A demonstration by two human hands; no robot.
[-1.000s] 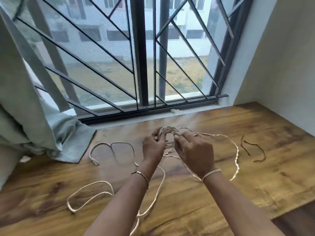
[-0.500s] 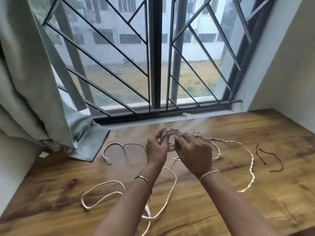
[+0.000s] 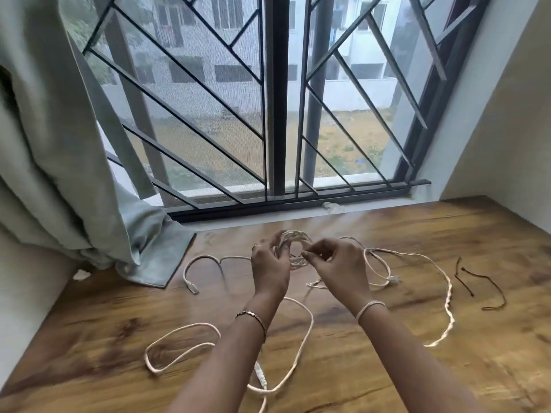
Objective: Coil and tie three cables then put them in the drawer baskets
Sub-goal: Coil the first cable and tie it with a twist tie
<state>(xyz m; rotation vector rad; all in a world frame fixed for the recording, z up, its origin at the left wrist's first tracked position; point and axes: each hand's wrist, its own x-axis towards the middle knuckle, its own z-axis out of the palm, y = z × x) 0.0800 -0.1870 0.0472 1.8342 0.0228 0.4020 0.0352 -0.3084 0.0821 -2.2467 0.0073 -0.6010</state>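
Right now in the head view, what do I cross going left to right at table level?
Curtain → cable plug → left-hand grip → coil → right-hand grip → second plug → dark ties.

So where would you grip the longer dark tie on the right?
Probably a fingertip pinch at mid-length, from above: the longer dark tie lies flat and thin on the wooden table, clear of the white cables, nearest the right hand.

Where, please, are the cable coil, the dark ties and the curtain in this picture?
cable coil (image 3: 293,235): head view, top arc of the loops.
dark ties (image 3: 489,278): head view, middle of the longer strand.
curtain (image 3: 59,144): head view, hanging folds.
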